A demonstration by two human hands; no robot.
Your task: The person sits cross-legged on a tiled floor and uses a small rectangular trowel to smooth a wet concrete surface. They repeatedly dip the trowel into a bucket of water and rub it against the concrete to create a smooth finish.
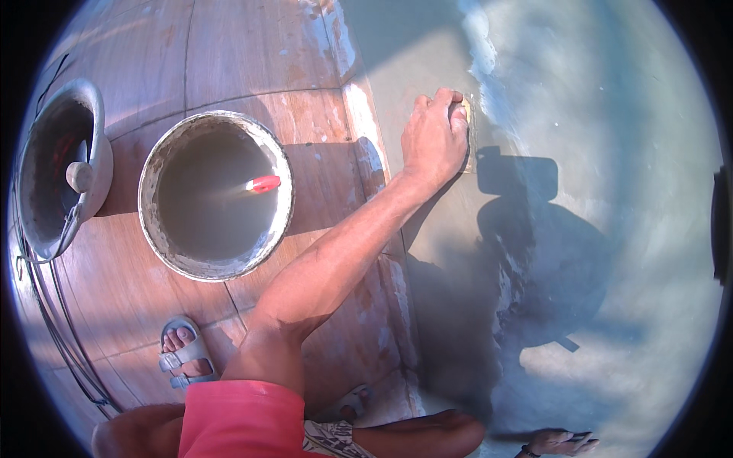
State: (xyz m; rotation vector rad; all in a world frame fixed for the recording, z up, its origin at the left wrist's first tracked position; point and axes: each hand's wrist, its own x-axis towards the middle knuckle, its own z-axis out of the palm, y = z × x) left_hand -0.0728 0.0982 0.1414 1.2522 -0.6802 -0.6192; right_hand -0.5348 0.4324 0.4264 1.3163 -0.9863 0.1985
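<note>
Gripping the yellowish block (468,111), my left hand (434,143) shows curled fingers in the head view, holding it against the grey surface (641,137). Left of the grip and a little nearer me stands a bucket (212,272) of murky liquid, with a red-tipped object (265,183) in it; farther left sits a basin (102,169). Well below the grip, rightward, is my right hand (550,442); I cannot tell its hold.
</note>
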